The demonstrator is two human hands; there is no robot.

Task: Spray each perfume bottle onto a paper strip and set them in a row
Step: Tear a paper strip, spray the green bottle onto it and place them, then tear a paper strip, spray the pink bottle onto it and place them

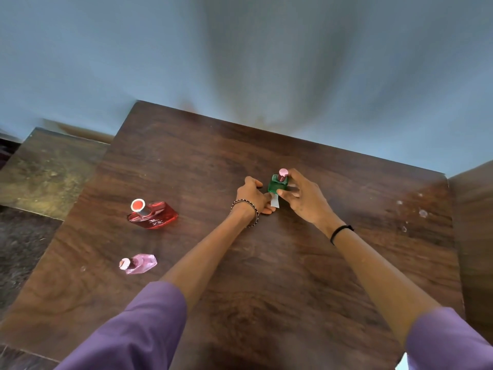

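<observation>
head view: right fingers (283,193) wrap the green bottle (277,184); left fingers (268,209) pinch the paper strip (275,202) below.

Body appearance: two bare forearms with purple sleeves and wrist ornaments.

Both arms emerge from loose purple sleeves, the left sleeve (138,329) and the right sleeve (450,340), each of a plain matte fabric without visible pattern, seam marking or cuff button; both end around the elbow, leaving the forearms uncovered. The left wrist carries a thin bangle (245,212) of dark colour with small pale beads or studs along its rim, hanging loosely as a ring. The right wrist carries a narrow black band (341,231) with a small knot or tag at one side. The left hand (253,194) and right hand (302,196) are bare, with no visible rings or gloves.
</observation>
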